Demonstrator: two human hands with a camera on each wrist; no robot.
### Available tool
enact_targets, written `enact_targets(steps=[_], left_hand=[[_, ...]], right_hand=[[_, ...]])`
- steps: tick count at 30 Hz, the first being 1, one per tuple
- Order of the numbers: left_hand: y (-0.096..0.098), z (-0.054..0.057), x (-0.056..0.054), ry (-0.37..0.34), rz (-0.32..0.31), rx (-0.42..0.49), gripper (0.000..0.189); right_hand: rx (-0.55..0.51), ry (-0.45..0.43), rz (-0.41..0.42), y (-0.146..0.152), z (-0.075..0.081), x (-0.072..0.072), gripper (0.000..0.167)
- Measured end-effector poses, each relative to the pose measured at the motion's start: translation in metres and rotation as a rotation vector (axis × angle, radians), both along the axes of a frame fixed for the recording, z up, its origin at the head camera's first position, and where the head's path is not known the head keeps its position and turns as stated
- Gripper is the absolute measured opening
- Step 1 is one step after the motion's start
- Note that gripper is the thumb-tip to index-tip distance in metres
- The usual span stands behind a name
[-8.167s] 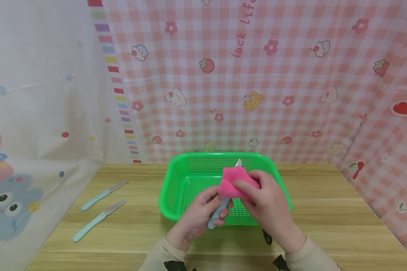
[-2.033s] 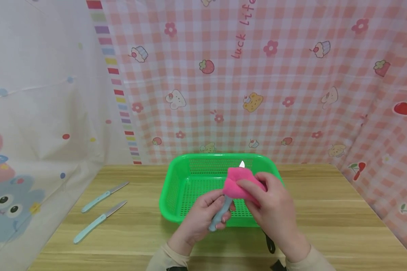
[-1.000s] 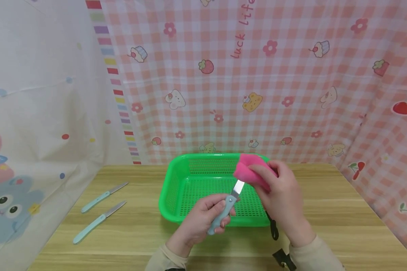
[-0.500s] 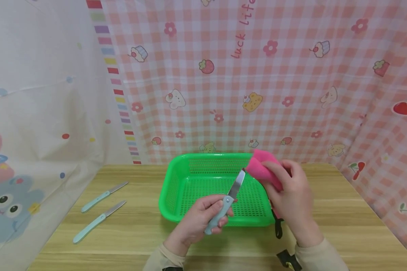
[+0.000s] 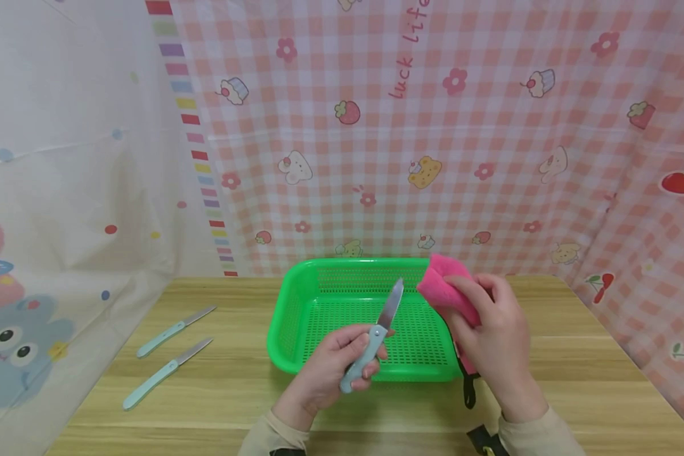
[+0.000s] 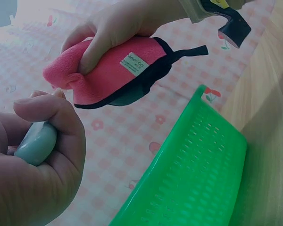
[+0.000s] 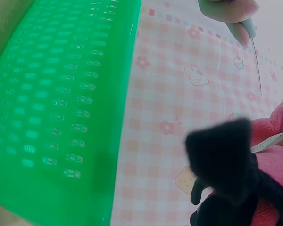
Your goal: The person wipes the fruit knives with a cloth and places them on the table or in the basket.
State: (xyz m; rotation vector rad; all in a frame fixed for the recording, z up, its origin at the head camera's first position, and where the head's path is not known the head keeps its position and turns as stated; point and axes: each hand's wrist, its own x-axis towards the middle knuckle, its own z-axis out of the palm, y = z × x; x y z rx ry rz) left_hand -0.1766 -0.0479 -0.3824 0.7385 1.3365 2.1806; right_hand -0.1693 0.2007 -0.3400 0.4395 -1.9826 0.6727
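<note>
My left hand (image 5: 333, 367) grips the pale blue handle of a small knife (image 5: 389, 308), its bare blade pointing up over the green basket. In the left wrist view the butt of the knife handle (image 6: 37, 143) shows inside the curled fingers. A pink cloth (image 5: 450, 291) is pinched between thumb and fingers of my right hand (image 5: 498, 339), right of the blade and apart from it. Black edging, a white label and a black loop show on the cloth (image 6: 113, 70) in the left wrist view. Edge-on, the thin blade (image 7: 257, 66) appears in the right wrist view.
A green perforated plastic basket (image 5: 280, 339) stands on the wooden table (image 5: 576, 367) beneath both hands. Two more knives, a farther knife (image 5: 162, 339) and a nearer knife (image 5: 151, 384), lie at the left, blades pointing away. Printed curtains (image 5: 342, 152) hang behind and at the sides.
The cloth was wrapped round the blade; it has slid off past the tip and moved right with my right hand. The blade is now uncovered, and my left hand has shifted slightly left.
</note>
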Motion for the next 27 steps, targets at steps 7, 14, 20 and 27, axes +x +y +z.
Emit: enact_targets(steps=[7, 14, 20, 27], left_hand=[[-0.003, 0.001, -0.002, -0.036, 0.019, 0.026, 0.039], [-0.005, 0.007, -0.004, 0.099, 0.215, -0.107, 0.035], [-0.005, 0.01, -0.004, 0.264, 0.403, -0.185, 0.032], [-0.001, 0.012, -0.003, 0.533, 0.702, -0.324, 0.029]], right_hand=[[0.001, -0.022, 0.006, 0.001, -0.003, 0.001, 0.032], [-0.006, 0.004, 0.008, -0.002, -0.003, 0.001, 0.047], [0.002, -0.009, 0.007, -0.002, -0.004, 0.001, 0.036], [0.0, -0.005, 0.016, -0.002, -0.007, 0.001, 0.046]])
